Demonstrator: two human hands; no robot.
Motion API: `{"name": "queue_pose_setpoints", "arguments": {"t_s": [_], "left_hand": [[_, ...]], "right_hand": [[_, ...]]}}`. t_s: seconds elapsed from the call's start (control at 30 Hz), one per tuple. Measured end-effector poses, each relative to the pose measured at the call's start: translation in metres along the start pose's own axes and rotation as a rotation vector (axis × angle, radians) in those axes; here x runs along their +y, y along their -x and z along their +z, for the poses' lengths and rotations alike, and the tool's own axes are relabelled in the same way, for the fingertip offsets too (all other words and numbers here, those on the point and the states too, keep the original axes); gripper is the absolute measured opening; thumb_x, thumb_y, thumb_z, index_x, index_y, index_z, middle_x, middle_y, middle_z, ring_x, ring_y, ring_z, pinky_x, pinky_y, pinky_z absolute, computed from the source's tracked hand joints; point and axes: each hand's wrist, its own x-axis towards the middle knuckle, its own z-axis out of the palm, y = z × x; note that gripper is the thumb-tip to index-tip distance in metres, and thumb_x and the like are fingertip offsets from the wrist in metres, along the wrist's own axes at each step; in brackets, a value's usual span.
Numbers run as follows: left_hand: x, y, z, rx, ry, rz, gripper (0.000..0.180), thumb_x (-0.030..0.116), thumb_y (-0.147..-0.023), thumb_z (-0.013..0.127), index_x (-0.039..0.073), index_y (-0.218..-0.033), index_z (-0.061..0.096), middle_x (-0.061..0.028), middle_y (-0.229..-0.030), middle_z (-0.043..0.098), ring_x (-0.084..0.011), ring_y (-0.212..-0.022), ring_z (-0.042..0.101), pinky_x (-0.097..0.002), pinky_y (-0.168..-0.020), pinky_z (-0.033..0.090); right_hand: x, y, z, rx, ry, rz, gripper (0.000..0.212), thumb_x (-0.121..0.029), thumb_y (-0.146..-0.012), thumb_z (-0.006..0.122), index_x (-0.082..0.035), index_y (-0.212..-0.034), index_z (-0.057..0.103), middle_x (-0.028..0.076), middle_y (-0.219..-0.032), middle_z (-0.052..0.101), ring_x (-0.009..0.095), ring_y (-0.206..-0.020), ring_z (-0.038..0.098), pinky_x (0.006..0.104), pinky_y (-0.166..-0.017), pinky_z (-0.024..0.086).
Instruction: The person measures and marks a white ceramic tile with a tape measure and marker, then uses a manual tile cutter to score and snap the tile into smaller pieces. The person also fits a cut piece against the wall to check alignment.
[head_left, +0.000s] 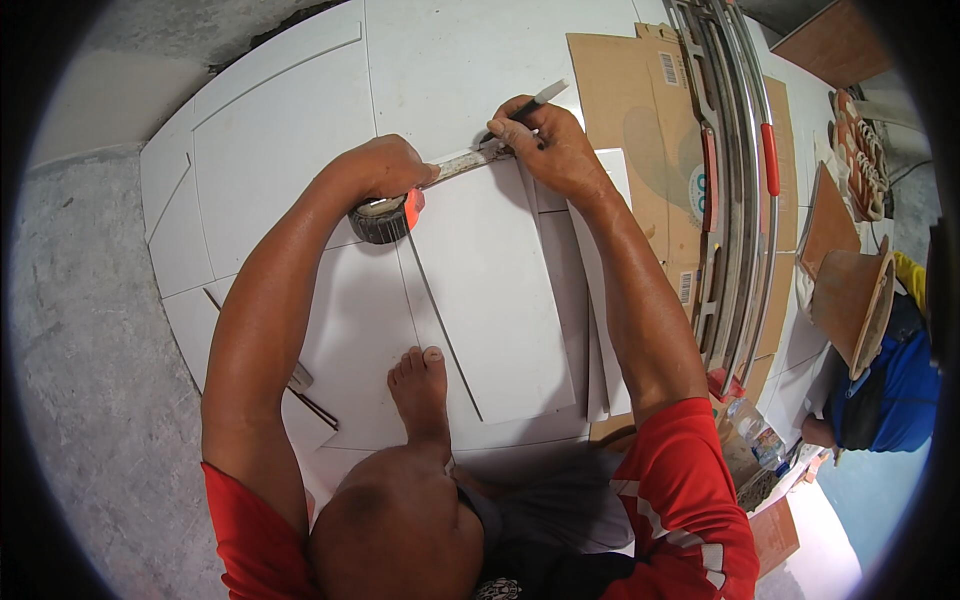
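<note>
A white rectangular tile (492, 300) lies in front of me on the tiled floor. Across its far edge stretches the blade of a tape measure (382, 222), whose black and orange case sits just below my left hand (380, 168). That hand is closed on the tape, with its thumb side against the blade at the tile's far left corner. My right hand (556, 150) pinches a black marker (545, 97) with a pale end pointing up and away. Its fingers are by the blade near the tile's far right corner; the marker's tip is hidden there.
More white tiles (607, 370) lie partly under my right forearm. Flattened cardboard (625, 90) and a long metal tile cutter (712, 200) stand to the right. Beyond are brown tile pieces (850, 300), a plastic bottle (757, 437) and a blue cloth item (895, 390). My bare foot (419, 385) is beside the tile.
</note>
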Motion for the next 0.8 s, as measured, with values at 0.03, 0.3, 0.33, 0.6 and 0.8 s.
{"name": "queue_pose_setpoints", "arguments": {"t_s": [0.03,0.3,0.33,0.6,0.8], "left_hand": [[0.0,0.0,0.0,-0.002,-0.002,0.003,0.051,0.047,-0.092,0.056,-0.001,-0.089,0.074,-0.0196,-0.087,0.069,-0.0299,-0.078,0.063,-0.0441,-0.078,0.049],[-0.001,0.0,0.0,-0.004,0.011,-0.002,0.051,0.047,-0.092,0.056,-0.001,-0.089,0.074,-0.0193,-0.086,0.069,-0.0293,-0.079,0.063,-0.0444,-0.078,0.049],[-0.001,-0.001,0.0,-0.007,0.0,0.006,0.051,0.047,-0.092,0.056,-0.001,-0.089,0.074,-0.0194,-0.086,0.069,-0.0293,-0.079,0.063,-0.0444,-0.078,0.049],[-0.004,-0.003,0.002,0.021,-0.026,0.034,0.052,0.047,-0.093,0.053,-0.001,-0.086,0.073,-0.0195,-0.085,0.069,-0.0289,-0.079,0.063,-0.0432,-0.078,0.049],[0.017,0.023,0.007,0.025,0.159,0.025,0.045,0.04,-0.094,0.056,-0.001,-0.079,0.07,-0.0106,-0.072,0.067,-0.0222,-0.068,0.062,-0.0378,-0.071,0.051]], "right_hand": [[0.0,0.0,0.0,0.007,-0.004,0.008,0.024,-0.026,-0.099,0.065,-0.003,-0.101,0.07,0.009,-0.086,0.071,0.02,-0.084,0.064,0.0359,-0.081,0.051],[0.002,0.001,0.002,0.011,-0.01,0.014,0.024,-0.027,-0.099,0.065,-0.003,-0.101,0.071,0.01,-0.086,0.071,0.021,-0.086,0.065,0.0365,-0.083,0.05],[0.003,0.0,0.002,0.003,-0.016,0.009,0.024,-0.027,-0.099,0.065,-0.003,-0.101,0.071,0.01,-0.086,0.071,0.021,-0.086,0.065,0.0363,-0.083,0.05],[0.002,0.007,0.0,0.138,-0.136,-0.071,0.023,-0.023,-0.098,0.066,-0.001,-0.102,0.07,0.008,-0.086,0.071,0.016,-0.085,0.064,0.0327,-0.08,0.05],[-0.013,0.07,-0.039,0.408,-0.432,-0.182,0.021,-0.021,-0.098,0.069,0.0,-0.103,0.068,0.006,-0.091,0.07,0.014,-0.086,0.065,0.0299,-0.079,0.053]]}}
